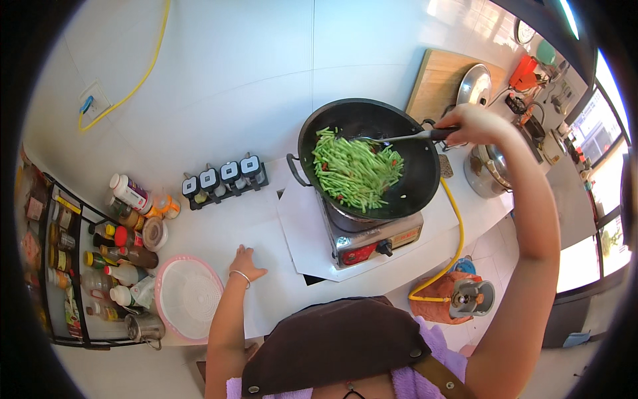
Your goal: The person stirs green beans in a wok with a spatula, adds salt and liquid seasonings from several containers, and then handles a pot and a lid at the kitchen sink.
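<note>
My right hand [473, 124] grips the dark handle of a metal spatula [392, 138], whose blade lies in a black wok [412, 176] full of cut green beans [355, 169] with small red bits. The wok sits on a single-burner gas stove [372, 241] on a white mat. My left hand [246, 263] rests flat on the white counter [266, 219], fingers spread, holding nothing, with a bracelet at the wrist. It lies between the stove and a pink-rimmed white strainer basket [187, 296].
A rack of four black-lidded spice jars [224, 178] stands left of the wok. Bottles and jars [123, 239] crowd the left shelf. A wooden board [442, 80], metal lid [474, 85] and steel pot [488, 174] sit at right. A yellow hose [455, 229] runs to a gas cylinder [465, 297].
</note>
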Motion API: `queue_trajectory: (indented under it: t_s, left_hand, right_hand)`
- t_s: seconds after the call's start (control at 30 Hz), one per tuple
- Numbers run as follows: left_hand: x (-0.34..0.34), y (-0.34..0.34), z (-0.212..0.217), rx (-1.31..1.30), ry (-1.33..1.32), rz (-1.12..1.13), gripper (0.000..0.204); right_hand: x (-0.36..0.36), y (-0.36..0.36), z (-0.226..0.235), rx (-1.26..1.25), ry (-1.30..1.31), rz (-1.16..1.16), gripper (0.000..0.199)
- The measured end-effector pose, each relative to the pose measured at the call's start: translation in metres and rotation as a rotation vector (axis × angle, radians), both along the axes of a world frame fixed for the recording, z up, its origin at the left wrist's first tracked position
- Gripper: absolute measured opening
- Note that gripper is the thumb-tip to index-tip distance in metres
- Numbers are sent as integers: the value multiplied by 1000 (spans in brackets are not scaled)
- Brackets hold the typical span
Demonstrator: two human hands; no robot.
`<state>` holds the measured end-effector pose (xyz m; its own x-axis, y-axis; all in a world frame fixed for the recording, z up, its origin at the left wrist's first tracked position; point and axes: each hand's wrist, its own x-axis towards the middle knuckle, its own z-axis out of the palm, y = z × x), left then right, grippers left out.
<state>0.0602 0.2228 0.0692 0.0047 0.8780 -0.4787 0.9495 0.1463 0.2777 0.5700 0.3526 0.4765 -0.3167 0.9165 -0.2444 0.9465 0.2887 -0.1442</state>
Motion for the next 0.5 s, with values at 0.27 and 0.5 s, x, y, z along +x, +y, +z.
queue_trajectory:
  t_s: [0.27, 0.5]
  left_hand:
    - [0, 6, 6, -30, -7, 12, 91]
    - [-12, 4, -2, 22, -106, 47, 89]
  right_hand:
    - [-24, 51, 12, 358, -114, 35, 41]
    - [-56, -4, 8, 204, -167, 279, 44]
